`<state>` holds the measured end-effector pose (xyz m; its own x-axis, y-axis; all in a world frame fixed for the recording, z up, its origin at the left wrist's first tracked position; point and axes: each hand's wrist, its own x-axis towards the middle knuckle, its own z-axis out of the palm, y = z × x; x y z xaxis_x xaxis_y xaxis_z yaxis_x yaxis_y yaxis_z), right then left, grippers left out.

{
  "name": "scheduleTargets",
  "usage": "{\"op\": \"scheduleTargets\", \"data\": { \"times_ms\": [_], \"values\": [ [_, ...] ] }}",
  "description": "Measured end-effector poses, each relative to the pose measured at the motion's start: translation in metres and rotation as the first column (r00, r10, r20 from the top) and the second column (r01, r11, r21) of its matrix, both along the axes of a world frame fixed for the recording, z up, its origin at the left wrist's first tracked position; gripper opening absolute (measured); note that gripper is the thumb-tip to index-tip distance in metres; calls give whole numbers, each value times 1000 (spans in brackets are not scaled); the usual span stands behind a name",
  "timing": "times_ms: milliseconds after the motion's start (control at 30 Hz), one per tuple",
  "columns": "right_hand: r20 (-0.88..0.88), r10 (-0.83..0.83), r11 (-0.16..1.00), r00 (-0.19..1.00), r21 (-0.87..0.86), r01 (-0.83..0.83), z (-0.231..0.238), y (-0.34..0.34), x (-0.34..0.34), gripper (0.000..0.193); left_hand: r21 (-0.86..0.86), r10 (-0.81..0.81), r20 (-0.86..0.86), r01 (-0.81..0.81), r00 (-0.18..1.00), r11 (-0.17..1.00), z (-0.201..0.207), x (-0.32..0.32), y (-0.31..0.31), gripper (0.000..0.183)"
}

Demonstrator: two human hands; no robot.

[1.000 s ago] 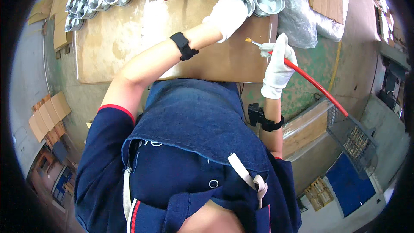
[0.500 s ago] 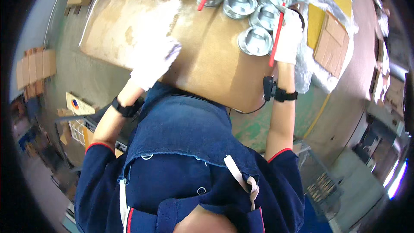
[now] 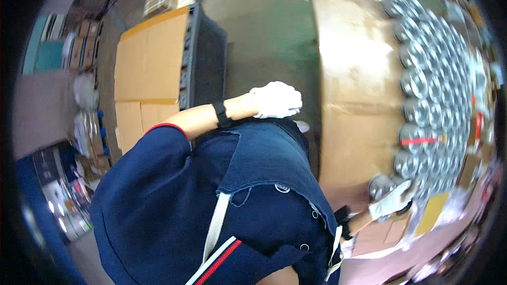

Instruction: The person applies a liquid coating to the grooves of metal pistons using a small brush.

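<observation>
My left hand (image 3: 277, 100), in a white glove, is held in front of my apron with its fingers curled in. Nothing shows in it. At the lower right, my white-gloved right hand (image 3: 392, 201) reaches in among the grey metal rings (image 3: 414, 83) that stand in rows on a brown cardboard-covered surface (image 3: 359, 148). One finger seems to stretch over a ring; the others are blurred. A dark round-edged thing (image 3: 405, 208) lies against this hand, and I cannot tell whether it is held. A red stick (image 3: 420, 141) lies across a ring in the near row.
Another red piece (image 3: 478, 126) is farther back among the rings. To my left stands a dark crate (image 3: 208, 58) topped with cardboard sheets (image 3: 153, 58). A yellow sheet (image 3: 432, 214) and clear plastic film lie beyond my right hand. Stacked boxes (image 3: 84, 45) stand far left.
The view has swung left, so the ring-covered surface now lies to my right. My left hand has come away from its edge to my waist. My right hand stays by the rings.
</observation>
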<state>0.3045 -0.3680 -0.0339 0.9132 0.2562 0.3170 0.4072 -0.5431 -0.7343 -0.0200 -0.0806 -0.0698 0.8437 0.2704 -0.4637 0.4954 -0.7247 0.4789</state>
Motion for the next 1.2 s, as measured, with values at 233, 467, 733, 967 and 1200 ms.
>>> {"op": "scheduleTargets", "data": {
  "times_ms": [233,467,733,967,1200],
  "values": [
    [-516,661,725,545,252,-641,-17,172,-185,34,-114,532,166,-520,830,847,-22,-150,21,33],
    [-670,740,204,60,138,-969,-10,300,-327,31,-758,875,-273,-471,-400,-452,-128,-381,-30,29],
    [-748,637,-263,-186,16,-965,-28,432,-457,31,-368,859,96,-820,-502,-438,-186,-454,-97,24],
    [-705,567,-599,-426,2,-801,-70,580,-588,33,-710,399,-373,-18,-838,-704,-152,-451,-73,38],
    [-320,766,-632,-558,-534,-562,-169,705,-684,41,-807,-9,-478,443,-878,-391,-167,-430,-48,36]
  ]
}}
